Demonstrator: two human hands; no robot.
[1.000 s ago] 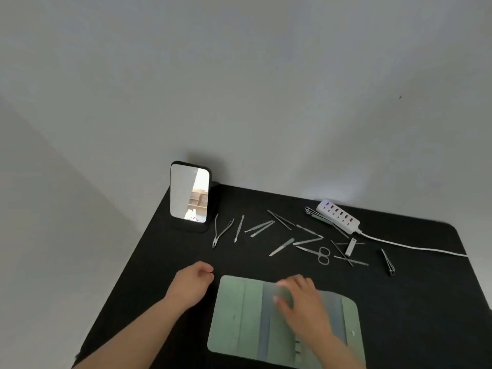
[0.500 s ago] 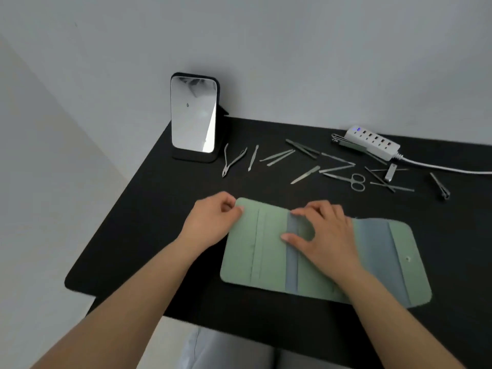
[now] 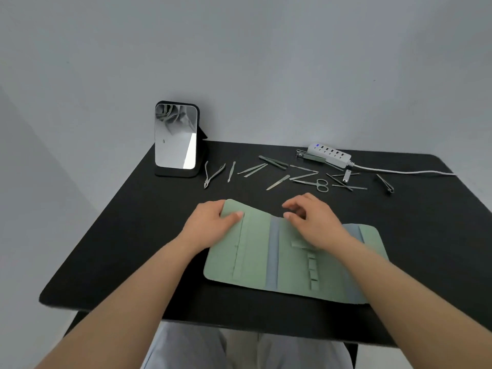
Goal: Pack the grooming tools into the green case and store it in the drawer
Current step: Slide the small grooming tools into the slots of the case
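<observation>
The green case [image 3: 255, 251] lies unfolded on the black table [image 3: 127, 235], its inner loops and pockets facing up. My left hand [image 3: 210, 222] grips its far left corner, thumb on top, and that corner is raised a little. At the case's far edge my right hand [image 3: 316, 225] has its thumb on the edge and its fingers curled over it. Several metal grooming tools lie in a row behind the case: nippers [image 3: 213, 175], a nail file [image 3: 278, 182], scissors [image 3: 316, 183] and a nail clipper [image 3: 384, 183] among them.
A standing mirror [image 3: 177, 138] is at the back left of the table. A white power strip [image 3: 330, 155] sits at the back right, its cable [image 3: 399, 171] running off to the right. The wall is just behind the table. My lap is below the near edge.
The view tilted down. My left hand moved from beside the case onto its far left corner and lifted it. My right hand went from lying flat on the case to curling at the far edge.
</observation>
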